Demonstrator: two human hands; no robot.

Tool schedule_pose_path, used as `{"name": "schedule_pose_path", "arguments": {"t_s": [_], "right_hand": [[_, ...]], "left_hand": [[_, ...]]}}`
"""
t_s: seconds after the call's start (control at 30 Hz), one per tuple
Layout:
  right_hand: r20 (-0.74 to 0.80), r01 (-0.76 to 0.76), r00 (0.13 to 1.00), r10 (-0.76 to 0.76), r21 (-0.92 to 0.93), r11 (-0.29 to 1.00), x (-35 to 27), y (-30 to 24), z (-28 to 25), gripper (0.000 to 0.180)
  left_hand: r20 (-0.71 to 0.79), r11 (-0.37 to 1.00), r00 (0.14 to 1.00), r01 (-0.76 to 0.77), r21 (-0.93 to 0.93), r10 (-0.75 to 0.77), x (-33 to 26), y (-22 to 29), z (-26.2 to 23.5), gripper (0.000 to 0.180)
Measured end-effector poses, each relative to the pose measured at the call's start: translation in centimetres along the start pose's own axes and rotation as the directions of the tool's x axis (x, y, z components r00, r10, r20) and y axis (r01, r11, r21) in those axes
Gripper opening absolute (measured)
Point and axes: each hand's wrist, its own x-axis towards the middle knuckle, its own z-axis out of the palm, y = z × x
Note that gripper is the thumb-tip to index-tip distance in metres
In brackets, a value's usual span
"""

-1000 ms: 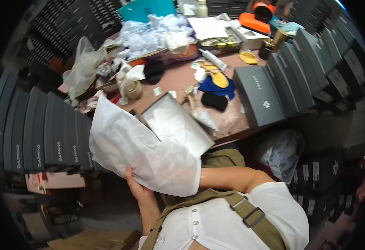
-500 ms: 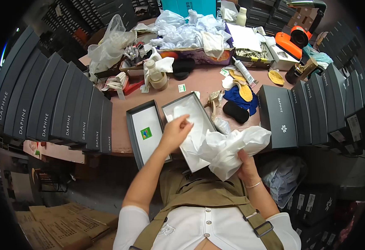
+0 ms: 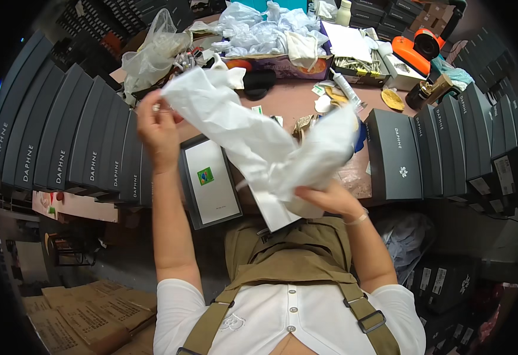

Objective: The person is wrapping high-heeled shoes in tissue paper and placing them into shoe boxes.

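Observation:
A sheet of white tissue paper (image 3: 229, 121) stretches in the air above the desk. My left hand (image 3: 159, 127) is closed on its upper left corner, raised beside the row of boxes at the left. Lower right, my right hand (image 3: 330, 200) is closed round a bunched part of the same paper. Beneath it sits an open shoebox (image 3: 278, 216), mostly hidden by the paper. Left of this box lies a dark grey lid (image 3: 195, 207), white inside, with a small green square (image 3: 205, 176) on it. A gold shoe (image 3: 304, 125) shows partly behind the paper.
Dark grey shoeboxes stand in rows at the left (image 3: 63, 136) and right (image 3: 396, 157). At the back are a carton of crumpled white paper (image 3: 271, 66), a white tube (image 3: 346, 89), yellow pads (image 3: 392, 99) and an orange device (image 3: 413, 54). Flattened cardboard (image 3: 87, 313) lies at lower left.
My left hand has moved up and left from over the shoebox, pulling a corner of the tissue paper out with it. My right hand has risen and shifted slightly left with the bunched paper.

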Motion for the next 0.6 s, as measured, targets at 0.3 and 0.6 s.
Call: {"name": "schedule_pose_path", "arguments": {"t_s": [0.3, 0.6], "right_hand": [[-0.16, 0.018, 0.952, -0.263, -0.824, 0.566, 5.0, 6.2, 1.8, 0.054], [-0.46, -0.063, 0.82, -0.341, -0.665, 0.744, 3.2, 14.0, -5.4, 0.041]], "left_hand": [[0.237, 0.937, 0.915, -0.347, 0.045, 0.327, -3.8, 4.4, -5.4, 0.012], [0.686, 0.998, 0.725, 0.051, 0.03, -0.057, -11.2, 3.2, 2.2, 0.026]]}}
